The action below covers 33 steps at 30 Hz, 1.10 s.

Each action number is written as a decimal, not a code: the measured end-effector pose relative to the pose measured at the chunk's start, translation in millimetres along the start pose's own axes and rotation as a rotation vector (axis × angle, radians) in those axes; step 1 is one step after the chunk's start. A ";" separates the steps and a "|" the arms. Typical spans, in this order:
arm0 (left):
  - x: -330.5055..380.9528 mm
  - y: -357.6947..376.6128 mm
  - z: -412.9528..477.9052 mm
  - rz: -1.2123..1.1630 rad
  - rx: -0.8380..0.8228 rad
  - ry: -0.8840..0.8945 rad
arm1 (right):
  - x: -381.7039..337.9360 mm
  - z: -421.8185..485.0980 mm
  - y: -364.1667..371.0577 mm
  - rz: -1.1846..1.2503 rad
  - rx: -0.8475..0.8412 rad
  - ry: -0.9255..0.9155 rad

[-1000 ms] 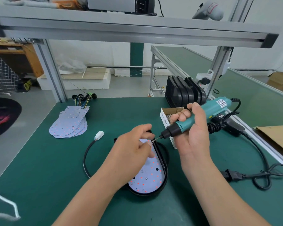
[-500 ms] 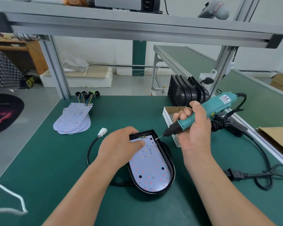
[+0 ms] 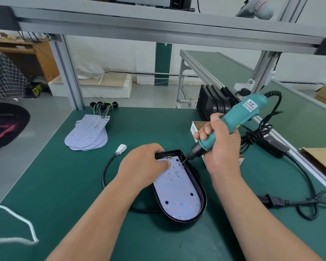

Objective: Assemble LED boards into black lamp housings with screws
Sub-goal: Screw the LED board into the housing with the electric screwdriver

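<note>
My right hand (image 3: 220,147) is clenched round the driver (image 3: 233,119). Its barrel slants down toward 8 o'clock, and the bit tip sits at the hole in the 1 o'clock corner of the board (image 3: 177,189). Whether a screw sits on the tip is too small to tell. My left hand (image 3: 145,164) holds the housing (image 3: 203,202) at its 11 o'clock end, thumb pressing the board down and fingers hooked over the far rim, as best I can see. The board lies inside the housing, which rests on the worktop (image 3: 64,185) in front of me. To do this well, I judge I should tip the driver nearer upright before triggering, since a slanted bit could slip out and scar the board. I should then push straight down while my left hand stops the board turning. Holes near 5 and 7 o'clock look unfilled, so more screws are due from the box (image 3: 195,127) at 2 o'clock.
</note>
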State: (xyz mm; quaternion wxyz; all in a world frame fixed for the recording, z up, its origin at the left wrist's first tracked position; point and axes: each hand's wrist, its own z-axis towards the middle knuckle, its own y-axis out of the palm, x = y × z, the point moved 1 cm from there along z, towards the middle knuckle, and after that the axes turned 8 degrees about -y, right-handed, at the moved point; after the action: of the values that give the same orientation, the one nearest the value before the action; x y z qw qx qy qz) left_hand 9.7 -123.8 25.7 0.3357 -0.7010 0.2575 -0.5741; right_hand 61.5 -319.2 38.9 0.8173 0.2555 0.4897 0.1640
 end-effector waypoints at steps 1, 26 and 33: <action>0.4 0.4 0.3 0.001 0.002 0.002 | 0.1 -0.3 0.7 -0.011 -0.007 -0.007; 3.6 1.8 5.5 0.091 0.012 0.022 | 6.3 -10.4 21.7 -0.237 -0.390 -0.078; 4.6 -0.2 4.3 0.083 -0.010 0.018 | -0.2 -9.5 17.5 -0.162 -0.416 -0.024</action>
State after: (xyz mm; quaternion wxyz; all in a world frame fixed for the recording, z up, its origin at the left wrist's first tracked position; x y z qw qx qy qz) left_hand 14.8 -126.3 28.3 0.3534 -0.6862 0.2919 -0.5648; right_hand 52.7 -302.6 45.5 0.8687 0.0431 0.4544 0.1925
